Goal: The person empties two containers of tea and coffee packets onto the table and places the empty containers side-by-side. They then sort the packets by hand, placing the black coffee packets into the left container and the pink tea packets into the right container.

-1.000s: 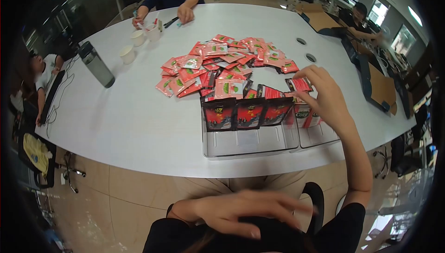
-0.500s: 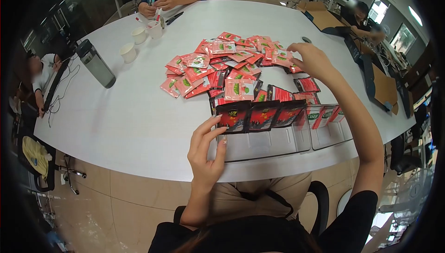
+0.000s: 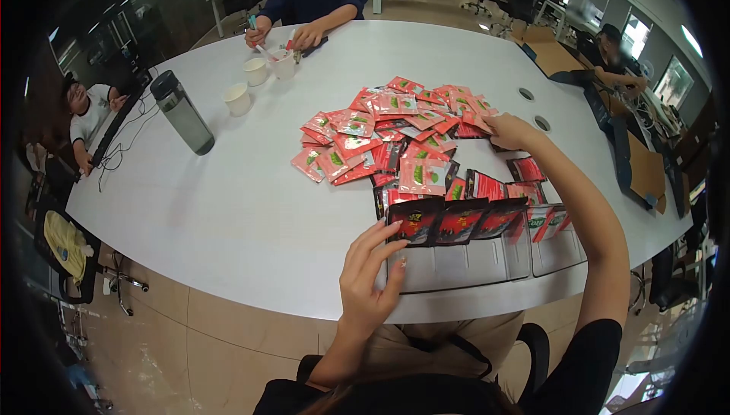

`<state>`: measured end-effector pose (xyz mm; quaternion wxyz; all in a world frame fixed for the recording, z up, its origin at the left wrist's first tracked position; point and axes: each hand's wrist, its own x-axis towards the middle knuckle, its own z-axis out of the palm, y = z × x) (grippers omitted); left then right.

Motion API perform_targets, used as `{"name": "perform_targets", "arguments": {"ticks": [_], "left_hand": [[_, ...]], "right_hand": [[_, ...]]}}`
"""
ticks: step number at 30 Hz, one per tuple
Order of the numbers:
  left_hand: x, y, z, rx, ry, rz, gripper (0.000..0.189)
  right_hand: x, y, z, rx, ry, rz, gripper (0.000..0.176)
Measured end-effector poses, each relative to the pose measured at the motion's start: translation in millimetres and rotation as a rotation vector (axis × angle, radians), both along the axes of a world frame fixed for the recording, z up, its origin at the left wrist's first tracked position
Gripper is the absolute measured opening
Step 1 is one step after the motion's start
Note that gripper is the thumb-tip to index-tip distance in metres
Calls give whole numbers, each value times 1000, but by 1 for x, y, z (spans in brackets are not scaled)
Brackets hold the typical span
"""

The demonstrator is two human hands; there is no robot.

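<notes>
Several pink and red sachets (image 3: 357, 123) lie heaped on the white table. My right hand (image 3: 511, 132) is at the right edge of the heap, its fingers closed on a pink sachet (image 3: 477, 121). In front of me sits a clear tray (image 3: 471, 263) with dark red-and-black packets (image 3: 458, 225) standing in a row along its far side. Green-and-red packets (image 3: 546, 222) stand in the compartment to the right. My left hand (image 3: 372, 278) rests at the tray's left end, fingers apart, fingertips against the leftmost dark packet (image 3: 414, 221).
A grey bottle (image 3: 182, 115) stands at the left, with white cups (image 3: 237, 99) beyond it. Across the white table (image 3: 190, 225) a person in dark blue handles pens by a cup. Opened cardboard boxes (image 3: 642, 168) line the right edge. Other people sit at both sides.
The view has shifted, so the table appears lower and further right. My right hand has come down onto the heap and closed on a sachet. The person opposite has moved both hands.
</notes>
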<state>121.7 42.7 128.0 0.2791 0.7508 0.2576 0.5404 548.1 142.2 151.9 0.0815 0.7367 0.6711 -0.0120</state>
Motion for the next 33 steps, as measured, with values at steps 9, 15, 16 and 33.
{"name": "perform_targets", "arguments": {"ticks": [9,15,16,33], "left_hand": [[-1,1,0,4,9,-6,20],[1,0,0,11,11,6,20],[1,1,-1,14,13,11,20],[2,0,1,2,27,25,21]], "right_hand": [[-31,-19,32,161,298,60,27],[0,-10,27,368,421,-2,20],[-2,-11,32,357,424,-30,20],[-24,4,20,478,50,293,40]]}}
